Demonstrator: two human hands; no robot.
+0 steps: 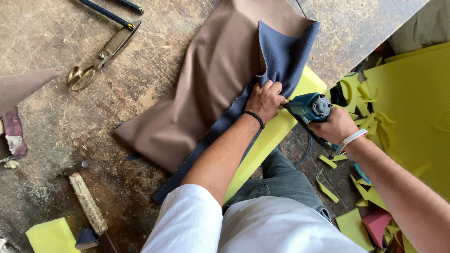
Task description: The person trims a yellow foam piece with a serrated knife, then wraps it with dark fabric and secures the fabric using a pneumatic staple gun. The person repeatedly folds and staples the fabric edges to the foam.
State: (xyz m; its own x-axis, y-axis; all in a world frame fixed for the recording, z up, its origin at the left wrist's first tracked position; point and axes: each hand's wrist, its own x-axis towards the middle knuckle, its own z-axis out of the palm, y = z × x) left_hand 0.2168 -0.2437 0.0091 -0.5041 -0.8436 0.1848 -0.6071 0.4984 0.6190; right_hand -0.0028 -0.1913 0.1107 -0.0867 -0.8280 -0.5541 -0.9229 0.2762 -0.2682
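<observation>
Left hand (265, 99) is clenching the fabric (213, 79) edge over the foam (274, 133), right hand (336, 125) is gripping the blue cutter (309, 107) right beside it.

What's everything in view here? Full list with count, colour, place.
fabric sheet: 1, brown face with blue backing folded over, centre of workbench
foam slab: 1, yellow, under the fabric at the bench edge
power cutter: 1, blue, at the fabric edge
scissors: 1, brass-coloured with dark blue handles, top left of bench
hammer: 1, wrapped pale handle, bottom left
foam block: 1, yellow, bottom left corner
foam offcuts: many, yellow with a pink piece, floor at right
workbench: 1, worn brown wood
left hand: black wristband, pressing down on the fabric
right hand: white wristband, gripping the power cutter
</observation>
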